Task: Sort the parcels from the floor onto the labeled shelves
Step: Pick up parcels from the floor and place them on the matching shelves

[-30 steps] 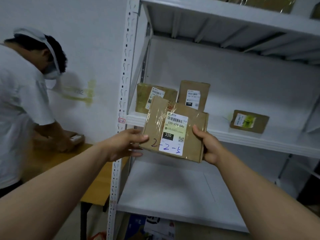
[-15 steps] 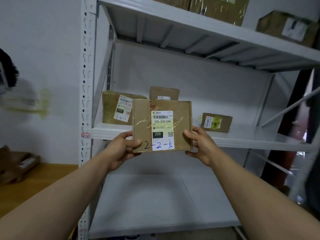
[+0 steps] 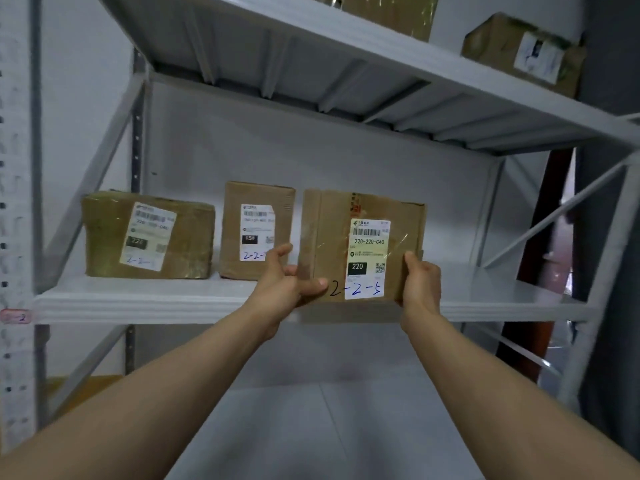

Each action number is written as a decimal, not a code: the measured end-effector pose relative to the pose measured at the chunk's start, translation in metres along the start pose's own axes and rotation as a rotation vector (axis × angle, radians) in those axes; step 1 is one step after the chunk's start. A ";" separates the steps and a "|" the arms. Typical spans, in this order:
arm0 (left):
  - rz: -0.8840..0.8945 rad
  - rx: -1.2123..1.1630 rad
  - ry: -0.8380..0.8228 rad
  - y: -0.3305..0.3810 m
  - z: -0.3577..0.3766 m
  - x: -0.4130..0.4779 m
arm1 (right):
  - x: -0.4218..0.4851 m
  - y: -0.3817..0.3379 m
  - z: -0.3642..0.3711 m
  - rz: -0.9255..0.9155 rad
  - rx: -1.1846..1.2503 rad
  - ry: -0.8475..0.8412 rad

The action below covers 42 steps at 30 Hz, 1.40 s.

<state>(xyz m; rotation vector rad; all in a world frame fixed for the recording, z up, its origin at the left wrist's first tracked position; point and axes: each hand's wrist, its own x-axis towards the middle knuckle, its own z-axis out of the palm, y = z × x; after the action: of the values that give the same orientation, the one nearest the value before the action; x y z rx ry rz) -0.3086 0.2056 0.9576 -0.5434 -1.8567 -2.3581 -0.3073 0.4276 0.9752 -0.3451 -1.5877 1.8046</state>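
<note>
I hold a flat brown cardboard parcel [image 3: 332, 237] upright, its white label marked "2-2-5" facing me, at the front edge of the middle shelf [image 3: 138, 299]. My left hand [image 3: 284, 282] grips its lower left edge, thumb across the front. My right hand [image 3: 420, 282] grips the lower right edge. Whether the parcel's bottom touches the shelf is hidden by my hands. Two other parcels stand on the same shelf: a wide taped one [image 3: 104, 237] at the left and a taller one [image 3: 256, 209] beside it.
A red tag [image 3: 15, 317] sits on the white upright post at the left of the shelf. The upper shelf [image 3: 381, 57] carries more parcels, one at the top right [image 3: 491, 46]. A lower shelf [image 3: 311, 427] lies beneath my arms. Diagonal braces cross at the right.
I have moved closer and turned right; the parcel went up and right to the middle shelf's front edge, now hiding the small parcel seen earlier. The other person is out of view.
</note>
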 end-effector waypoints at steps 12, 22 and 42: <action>0.261 0.309 -0.045 -0.076 0.226 0.148 | 0.235 0.004 -0.103 -0.135 -0.022 0.227; 0.252 0.574 -0.041 -0.145 0.335 0.219 | 0.362 0.036 -0.169 -0.086 -0.084 0.194; 0.038 0.749 -0.009 -0.183 0.367 0.238 | 0.425 0.105 -0.172 0.032 -0.381 -0.025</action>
<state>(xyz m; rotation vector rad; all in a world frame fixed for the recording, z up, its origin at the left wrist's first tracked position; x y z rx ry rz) -0.5030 0.6383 0.9394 -0.4778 -2.4715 -1.4453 -0.5421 0.8339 0.9421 -0.5260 -1.9541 1.5266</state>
